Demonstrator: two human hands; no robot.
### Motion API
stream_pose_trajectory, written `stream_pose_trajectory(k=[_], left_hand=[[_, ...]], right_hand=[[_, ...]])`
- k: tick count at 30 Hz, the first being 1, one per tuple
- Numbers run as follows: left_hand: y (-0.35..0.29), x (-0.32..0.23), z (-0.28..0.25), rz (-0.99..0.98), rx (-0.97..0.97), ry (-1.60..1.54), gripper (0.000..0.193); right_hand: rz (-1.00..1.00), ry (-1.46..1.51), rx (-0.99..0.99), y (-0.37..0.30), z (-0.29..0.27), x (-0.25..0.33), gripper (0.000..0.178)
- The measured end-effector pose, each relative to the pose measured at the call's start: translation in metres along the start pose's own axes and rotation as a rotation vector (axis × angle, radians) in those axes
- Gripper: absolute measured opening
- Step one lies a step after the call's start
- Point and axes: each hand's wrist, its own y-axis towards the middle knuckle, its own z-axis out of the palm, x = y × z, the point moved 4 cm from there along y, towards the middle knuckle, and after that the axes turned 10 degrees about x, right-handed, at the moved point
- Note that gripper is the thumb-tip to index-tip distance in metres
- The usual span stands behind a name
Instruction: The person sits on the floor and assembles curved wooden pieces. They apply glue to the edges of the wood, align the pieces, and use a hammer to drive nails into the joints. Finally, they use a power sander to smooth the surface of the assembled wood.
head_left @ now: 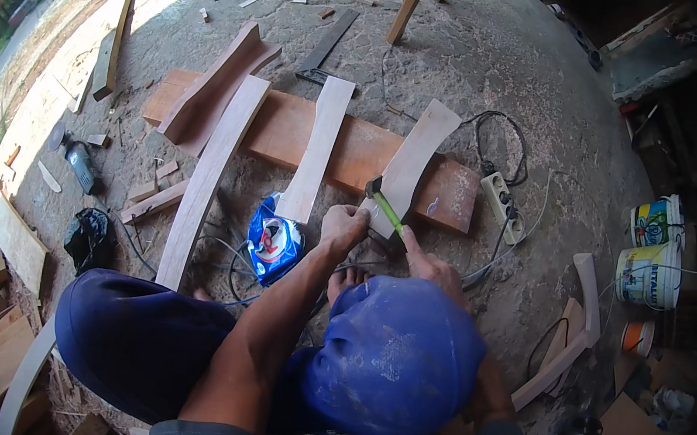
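Note:
My right hand (432, 266) is closed round the green handle of a hammer (386, 210). Its dark head lies over the near part of a pale, curved wooden piece (417, 152), which rests across a thick reddish plank (285, 132) on the ground. At the left edge of that piece, close to the hammer head, my left hand (344, 231) has its fingers closed on the wood. Whether a small thing is also pinched there is too fine to make out. Another shaped wooden piece (323, 139) lies across the plank to the left, its near end by a blue plastic packet (275, 241).
A long curved slat (211, 177) and a reddish shaped piece (224, 95) lie further left. Beyond them is an angle grinder (81, 165). A power strip (501, 207) with cables sits right of the plank. Buckets (651, 273) stand at far right, near curved wooden parts (553, 368).

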Motion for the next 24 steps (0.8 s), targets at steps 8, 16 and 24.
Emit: stream_pose_trajectory(k=[8, 16, 24], left_hand=[[-0.007, -0.005, 0.002, -0.025, 0.040, -0.061, 0.038], [-0.005, -0.014, 0.001, -0.030, 0.027, -0.087, 0.036], [-0.004, -0.005, -0.002, 0.001, 0.076, -0.068, 0.037]], right_hand=[[0.027, 0.081, -0.136, -0.021, 0.019, -0.001, 0.067], [-0.084, 0.085, -0.272, -0.024, 0.019, -0.004, 0.068], [0.104, 0.113, -0.145, -0.025, 0.014, -0.001, 0.060]])
